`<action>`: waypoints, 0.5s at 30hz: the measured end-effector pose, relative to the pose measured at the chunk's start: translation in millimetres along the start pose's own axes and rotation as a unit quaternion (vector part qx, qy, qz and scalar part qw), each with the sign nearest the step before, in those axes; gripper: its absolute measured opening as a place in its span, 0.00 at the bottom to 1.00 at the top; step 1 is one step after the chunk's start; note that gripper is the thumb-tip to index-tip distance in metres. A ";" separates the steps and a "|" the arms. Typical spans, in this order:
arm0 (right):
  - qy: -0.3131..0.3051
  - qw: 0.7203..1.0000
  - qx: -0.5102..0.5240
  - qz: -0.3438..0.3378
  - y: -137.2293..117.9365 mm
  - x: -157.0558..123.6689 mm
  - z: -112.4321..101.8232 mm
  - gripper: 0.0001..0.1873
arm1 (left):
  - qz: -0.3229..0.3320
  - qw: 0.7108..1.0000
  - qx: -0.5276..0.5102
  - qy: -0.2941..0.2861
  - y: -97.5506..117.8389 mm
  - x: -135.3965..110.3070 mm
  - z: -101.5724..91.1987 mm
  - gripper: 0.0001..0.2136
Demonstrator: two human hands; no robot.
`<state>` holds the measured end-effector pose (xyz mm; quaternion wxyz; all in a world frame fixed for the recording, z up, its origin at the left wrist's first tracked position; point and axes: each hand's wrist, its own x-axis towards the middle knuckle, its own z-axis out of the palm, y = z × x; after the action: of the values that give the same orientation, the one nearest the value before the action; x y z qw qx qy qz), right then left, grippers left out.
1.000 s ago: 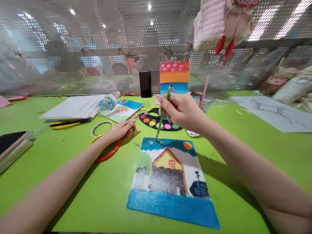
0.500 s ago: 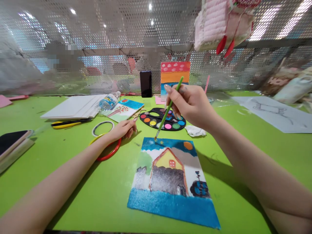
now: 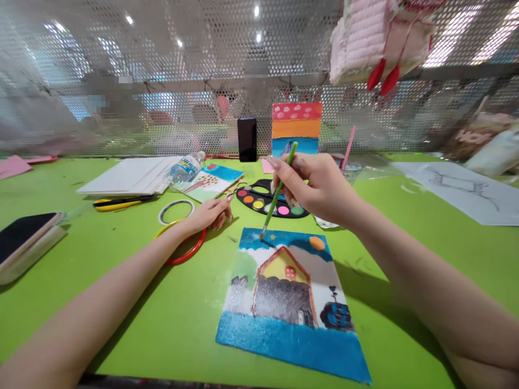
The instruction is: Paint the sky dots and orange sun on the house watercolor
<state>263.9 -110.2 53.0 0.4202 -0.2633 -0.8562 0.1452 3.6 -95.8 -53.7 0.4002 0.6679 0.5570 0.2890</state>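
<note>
My right hand pinches a green paintbrush, tilted, with its tip down at the blue sky of a painted panel. The painting shows a yellow-gabled house, an orange sun and a blue band along the bottom. Beyond the brush lies a black paint palette with several colours, partly hidden by my right hand. My left hand rests on the table left of the painting, fingers loosely bent and partly apart, nothing visible in it. Under that wrist are a red and yellow ring and a white ring.
Behind are a small painting, a plastic bottle, white panels, an upright phone and a striped painting. A yellow cutter and another phone lie left; a sketch sheet lies right. Mesh borders the green table.
The brush tip has shifted slightly along the painting's blue sky, and my right hand has lowered a little. The whole view has moved slightly; my left hand stays resting.
</note>
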 end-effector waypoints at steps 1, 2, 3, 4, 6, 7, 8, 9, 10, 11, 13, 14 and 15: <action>-0.006 1.000 -0.003 -0.001 0.8 0.1 0.2 0.25 | -0.002 1.000 -0.001 -0.001 0.4 -0.3 0.1 0.22; -0.012 1.000 -0.007 -0.003 1.5 0.1 0.4 0.24 | -0.004 1.000 -0.003 -0.001 0.6 -0.6 0.2 0.22; -0.017 1.000 -0.010 -0.004 2.0 0.0 0.6 0.24 | -0.006 1.000 -0.004 0.000 0.7 -0.9 0.4 0.22; -0.018 1.000 -0.012 -0.004 2.3 -0.2 0.7 0.24 | -0.007 1.000 -0.005 0.000 0.8 -1.0 0.4 0.22; -0.014 1.000 -0.017 -0.001 2.4 -0.6 0.5 0.24 | -0.007 1.000 -0.003 0.000 0.9 -1.2 0.5 0.23; -0.012 1.000 -0.018 0.000 2.3 -0.7 0.3 0.24 | -0.006 1.000 -0.001 0.000 1.0 -1.2 0.5 0.23; -0.013 1.000 -0.018 -0.001 2.2 -0.8 0.2 0.24 | -0.004 1.000 0.001 0.000 1.0 -1.1 0.5 0.23; -0.015 1.000 -0.015 -0.003 2.2 -0.8 0.2 0.25 | -0.003 1.000 0.004 0.000 1.0 -1.0 0.4 0.23; -0.019 1.000 -0.012 -0.006 2.2 -0.9 0.2 0.25 | -0.002 1.000 0.005 0.000 0.8 -0.9 0.3 0.23; -0.021 1.000 -0.008 -0.008 2.2 -0.8 0.4 0.25 | -0.002 1.000 0.005 0.000 0.6 -0.6 0.2 0.23; -0.023 1.000 -0.004 -0.009 2.4 -0.8 0.6 0.25 | 0.000 1.000 0.005 0.000 -0.2 -0.3 -0.2 0.23; -0.024 1.000 -0.003 -0.008 2.5 -0.8 0.5 0.25 | 0.002 1.000 0.006 0.000 -0.5 -0.2 -0.3 0.23; -0.024 1.000 -0.003 -0.008 2.5 -0.9 0.4 0.26 | 0.003 1.000 0.007 0.000 -0.8 -0.2 -0.5 0.23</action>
<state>264.9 -108.7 51.0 0.3999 -0.2543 -0.8684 0.1457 2.7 -95.9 -54.2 0.3942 0.6728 0.5568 0.2862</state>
